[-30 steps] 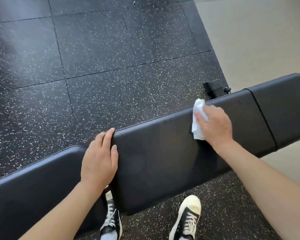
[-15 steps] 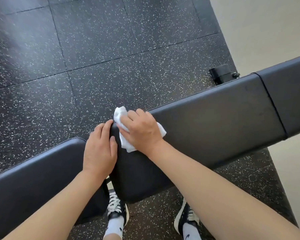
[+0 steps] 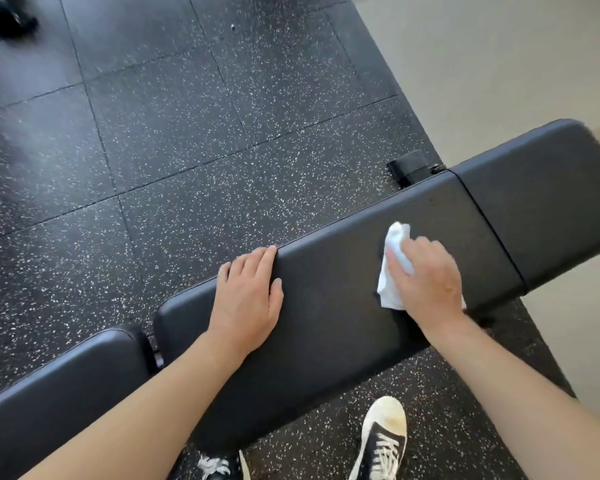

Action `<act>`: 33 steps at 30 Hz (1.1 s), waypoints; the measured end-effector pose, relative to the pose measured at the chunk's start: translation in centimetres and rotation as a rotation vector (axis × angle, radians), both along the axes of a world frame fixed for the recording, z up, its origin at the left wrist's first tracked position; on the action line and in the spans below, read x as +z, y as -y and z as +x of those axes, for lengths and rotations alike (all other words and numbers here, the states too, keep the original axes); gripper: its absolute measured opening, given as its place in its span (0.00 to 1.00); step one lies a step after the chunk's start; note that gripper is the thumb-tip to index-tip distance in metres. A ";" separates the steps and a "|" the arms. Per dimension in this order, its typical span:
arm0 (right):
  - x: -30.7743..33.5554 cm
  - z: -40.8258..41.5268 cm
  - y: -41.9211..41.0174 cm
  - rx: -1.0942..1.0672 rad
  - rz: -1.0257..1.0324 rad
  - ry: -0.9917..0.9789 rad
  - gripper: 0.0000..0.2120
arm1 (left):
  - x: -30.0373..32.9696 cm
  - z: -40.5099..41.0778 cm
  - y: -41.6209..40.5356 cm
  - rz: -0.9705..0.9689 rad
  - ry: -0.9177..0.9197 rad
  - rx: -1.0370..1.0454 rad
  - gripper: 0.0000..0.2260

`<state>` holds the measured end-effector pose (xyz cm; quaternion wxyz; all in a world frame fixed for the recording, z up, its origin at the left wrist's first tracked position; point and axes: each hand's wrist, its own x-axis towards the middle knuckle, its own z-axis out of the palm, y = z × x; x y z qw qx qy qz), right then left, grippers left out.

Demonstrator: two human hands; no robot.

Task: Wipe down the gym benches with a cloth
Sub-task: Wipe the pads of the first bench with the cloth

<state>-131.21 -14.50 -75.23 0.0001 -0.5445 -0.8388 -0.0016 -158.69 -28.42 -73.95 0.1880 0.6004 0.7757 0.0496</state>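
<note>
Shoes: two black lace-up trainers (image 3: 381,441) with pale toe caps stand on the floor on the near side of the table.
Table: the padded black gym bench (image 3: 329,306) runs from lower left to upper right, in separate pads; the long middle pad is the one under both hands, with a seam before the far right pad.
Left hand: the left hand (image 3: 248,299) lies flat on the left end of the middle pad, fingers (image 3: 257,263) released and straight, their tips at the far edge; it holds nothing and seems to brace the body.
Right hand: the right hand (image 3: 426,278) presses down on the cloth toward the right part of the same pad, fingers curled over the wad and grasping it.
Cloth: the white cloth (image 3: 392,271) is bunched under the right palm, on the pad surface, one end poking out past the fingertips and a corner showing by the wrist.
Doing it well: I judge the stroke works best with even palm pressure, overlapping passes along the pad's length, and the cloth spread flatter so more of it touches; the seam and rounded edges need their own pass.
Bracket: a black frame part (image 3: 409,166) sticks out behind the table's far edge.
Floor: speckled black rubber tiles (image 3: 187,133) lie beyond, a pale floor at upper right.
</note>
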 end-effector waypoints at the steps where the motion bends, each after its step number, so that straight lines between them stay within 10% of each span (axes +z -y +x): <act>1: 0.0 0.4 1.9 -0.022 0.039 -0.089 0.18 | 0.0 1.0 -1.2 -0.001 0.007 -0.023 0.27; 10: -0.6 2.9 7.9 0.123 0.073 -0.255 0.13 | 0.2 10.0 -9.7 0.016 -0.012 -0.133 0.26; 18: -0.8 16.1 0.1 -0.471 0.158 -0.380 0.11 | -1.8 16.1 -16.1 0.040 -0.018 0.303 0.20; 33: -1.3 15.0 0.3 -0.125 0.195 -0.383 0.12 | -2.6 17.1 -16.5 0.068 -0.125 0.329 0.23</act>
